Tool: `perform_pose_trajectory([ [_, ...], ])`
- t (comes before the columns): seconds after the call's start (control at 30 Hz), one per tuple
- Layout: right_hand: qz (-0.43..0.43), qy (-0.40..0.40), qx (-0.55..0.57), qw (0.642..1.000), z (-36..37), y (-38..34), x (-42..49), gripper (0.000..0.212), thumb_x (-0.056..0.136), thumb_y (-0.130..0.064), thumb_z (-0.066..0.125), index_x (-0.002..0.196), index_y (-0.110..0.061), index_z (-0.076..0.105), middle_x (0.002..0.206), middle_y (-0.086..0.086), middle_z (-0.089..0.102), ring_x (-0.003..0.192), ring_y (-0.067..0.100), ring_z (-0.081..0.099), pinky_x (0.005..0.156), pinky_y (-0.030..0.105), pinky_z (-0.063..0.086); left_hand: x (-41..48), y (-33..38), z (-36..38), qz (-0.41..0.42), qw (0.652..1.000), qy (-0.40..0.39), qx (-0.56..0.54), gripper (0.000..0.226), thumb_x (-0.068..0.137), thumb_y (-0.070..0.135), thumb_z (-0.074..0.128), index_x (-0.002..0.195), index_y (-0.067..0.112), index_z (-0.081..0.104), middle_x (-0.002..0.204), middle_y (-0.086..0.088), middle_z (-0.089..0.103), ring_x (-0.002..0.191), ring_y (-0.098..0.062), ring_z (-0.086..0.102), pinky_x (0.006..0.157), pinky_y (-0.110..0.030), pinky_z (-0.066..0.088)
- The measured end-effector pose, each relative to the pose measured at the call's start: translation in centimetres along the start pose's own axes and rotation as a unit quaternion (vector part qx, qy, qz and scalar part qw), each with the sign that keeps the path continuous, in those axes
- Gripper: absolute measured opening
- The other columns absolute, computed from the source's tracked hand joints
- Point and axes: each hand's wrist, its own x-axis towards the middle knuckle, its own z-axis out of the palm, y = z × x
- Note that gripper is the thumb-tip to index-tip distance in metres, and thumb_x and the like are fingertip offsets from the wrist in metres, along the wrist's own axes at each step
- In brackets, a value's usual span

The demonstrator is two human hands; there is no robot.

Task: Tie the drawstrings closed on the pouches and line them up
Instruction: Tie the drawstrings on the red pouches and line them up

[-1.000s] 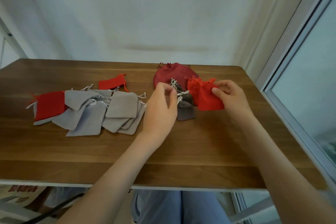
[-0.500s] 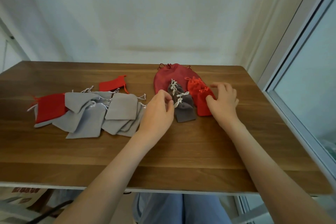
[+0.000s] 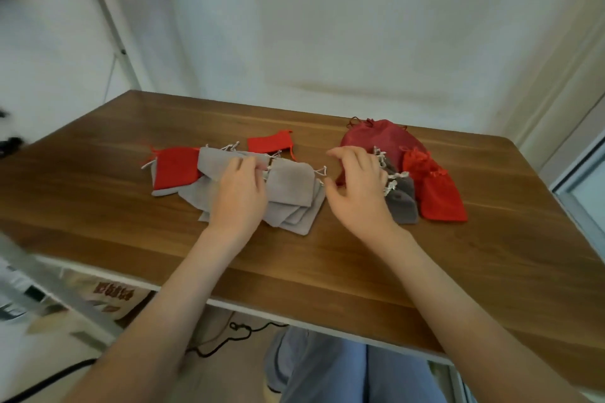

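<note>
So, my left hand (image 3: 239, 196) is down on the heap of flat light grey pouches (image 3: 291, 183) in the middle of the table (image 3: 507, 255), fingertips at the top one's far edge. My thumb's hidden, so I can't tell if I'm actually pinching it. My right hand (image 3: 357, 190) hovers just right of that heap, fingers loosely curled, holding nothing. To its right sit the cinched ones: dark grey pouches (image 3: 402, 206) and bright red pouches (image 3: 442, 199) side by side, with a big dark red pouch (image 3: 376, 137) at the far end. A flat red pouch (image 3: 175, 167) lies on the heap's left, and another red one (image 3: 270, 142) on its far side.
</note>
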Motion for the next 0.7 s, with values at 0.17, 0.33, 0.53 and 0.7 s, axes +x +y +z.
perform_pose_trajectory([
  [0.17,-0.041,-0.066,0.008,0.997,3.2,-3.0,0.1,0.038,0.086,-0.012,0.056,0.123,-0.018,0.051,0.124,-0.002,0.048,0.115,0.014,0.034,0.08,0.024,0.015,0.8,-4.8,-2.6,-0.12,0.99,0.047,0.066,0.032,0.094,0.006,0.048,0.125,0.01,0.05,0.131,-0.014,0.047,0.122,-0.031,0.04,0.096,-0.043,0.04],
  [0.33,-0.08,-0.106,0.018,0.991,5.3,-5.1,0.0,0.037,0.089,-0.013,0.053,0.125,-0.019,0.05,0.129,-0.003,0.048,0.12,0.013,0.032,0.088,0.024,0.015,1.8,-8.1,-3.4,-0.159,0.981,0.003,0.111,0.037,0.097,0.018,0.047,0.131,0.005,0.043,0.128,-0.019,0.052,0.119,-0.036,0.048,0.099,-0.048,0.04],
  [0.53,-0.097,-0.125,0.011,0.987,7.2,-5.9,0.2,0.037,0.089,-0.012,0.05,0.125,-0.02,0.051,0.127,-0.006,0.051,0.12,0.012,0.036,0.087,0.023,0.014,2.2,-9.5,-3.1,-0.127,0.974,-0.023,0.187,0.027,0.098,0.03,0.043,0.11,0.01,0.056,0.101,-0.009,0.061,0.094,-0.029,0.057,0.079,-0.041,0.043],
  [0.7,-0.103,-0.137,0.013,0.985,7.9,-6.2,0.6,0.033,0.09,-0.011,0.049,0.122,-0.02,0.053,0.123,-0.005,0.052,0.119,0.013,0.037,0.084,0.022,0.012,2.5,-9.5,-2.9,-0.096,0.971,0.004,0.22,0.023,0.099,0.022,0.04,0.099,0.007,0.058,0.091,-0.011,0.063,0.084,-0.03,0.059,0.07,-0.038,0.04],
])
